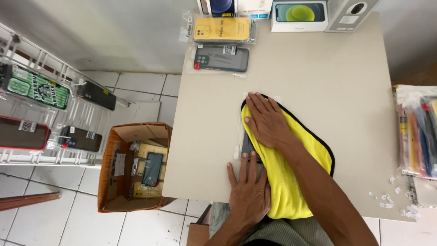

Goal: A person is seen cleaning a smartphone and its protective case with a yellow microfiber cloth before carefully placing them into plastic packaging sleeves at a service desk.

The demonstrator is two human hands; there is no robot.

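A: Where do we have our hands?

B: Our right hand (pixel 266 120) lies flat, fingers spread, pressing on the yellow cloth (pixel 291 182) near its far left corner. It grips nothing; the palm just bears down. Our left hand (pixel 248 191) is also flat and open, fingers together, at the near edge of the table (pixel 318 82), with its fingertips touching the dark phone case (pixel 248 146).

A: And how does that case lie?

B: We see only a narrow strip of it, in a clear sleeve, showing from under the cloth's left edge between our two hands. Its long axis runs away from us, near edge to far edge of the table. Which end is the top we cannot tell, since the cloth hides most of it.

A: And the cloth?

B: Black-trimmed, its long axis slanting from the far left towards us, the near end hanging over the table edge onto our lap.

A: What else is around us?

B: A yellow packaged case (pixel 222 29) and a grey packaged case (pixel 221 58) at the far edge, side by side, both lying crosswise, and a cardboard box (pixel 114 182) of cases on the floor to our left
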